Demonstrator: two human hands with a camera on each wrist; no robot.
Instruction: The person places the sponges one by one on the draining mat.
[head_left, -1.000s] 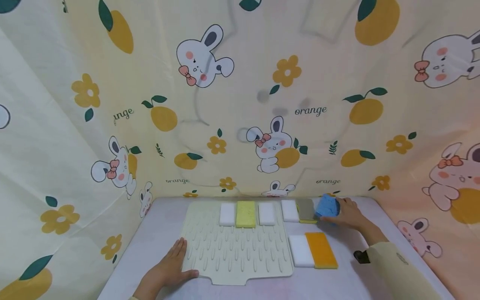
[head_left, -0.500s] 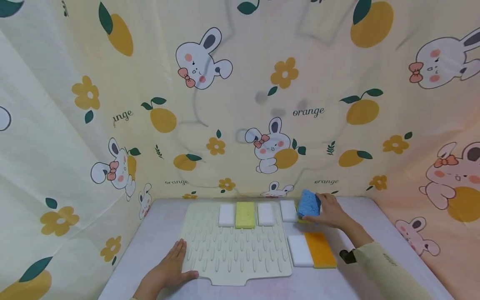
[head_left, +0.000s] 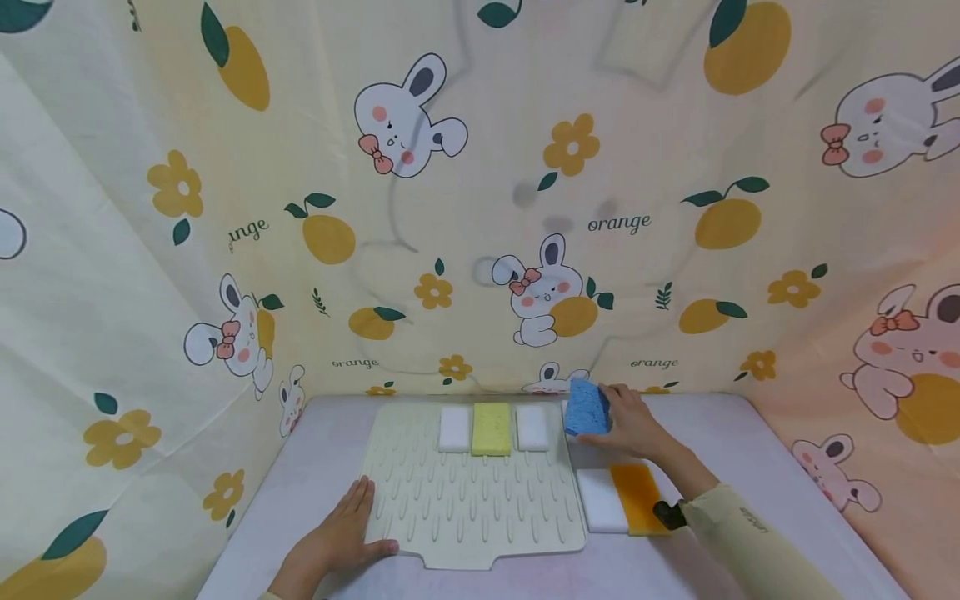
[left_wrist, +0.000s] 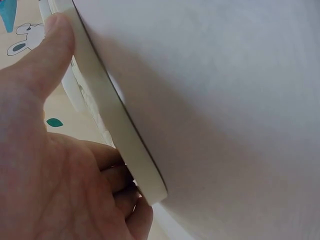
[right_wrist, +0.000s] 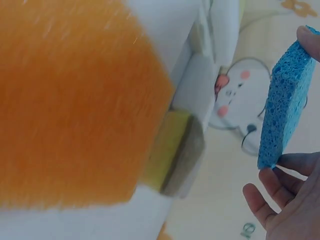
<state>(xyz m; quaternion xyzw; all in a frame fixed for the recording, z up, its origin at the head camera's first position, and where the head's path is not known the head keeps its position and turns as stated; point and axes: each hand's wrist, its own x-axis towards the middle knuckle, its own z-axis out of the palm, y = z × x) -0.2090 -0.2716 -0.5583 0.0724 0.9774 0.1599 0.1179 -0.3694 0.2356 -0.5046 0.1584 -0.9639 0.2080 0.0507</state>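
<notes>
In the head view, my right hand pinches a blue sponge by its edges, thumb on one side and fingers on the other. The sponge is tilted and raised above the table, close to the back right corner of a cream ridged drying mat. My left hand rests at the mat's front left corner, fingers laid along the left edge and thumb at the front edge. On the mat's back part lie two white sponges and a yellow sponge between them.
Right of the mat lie a white sponge and an orange sponge, side by side. Behind them, a grey-and-yellow sponge shows in the right wrist view, mostly hidden in the head view. A patterned curtain rises behind the table.
My right hand has carried the blue sponge leftward, from beyond the grey-and-yellow sponge to near the mat's back right corner. The left hand and the mat have stayed in place.
</notes>
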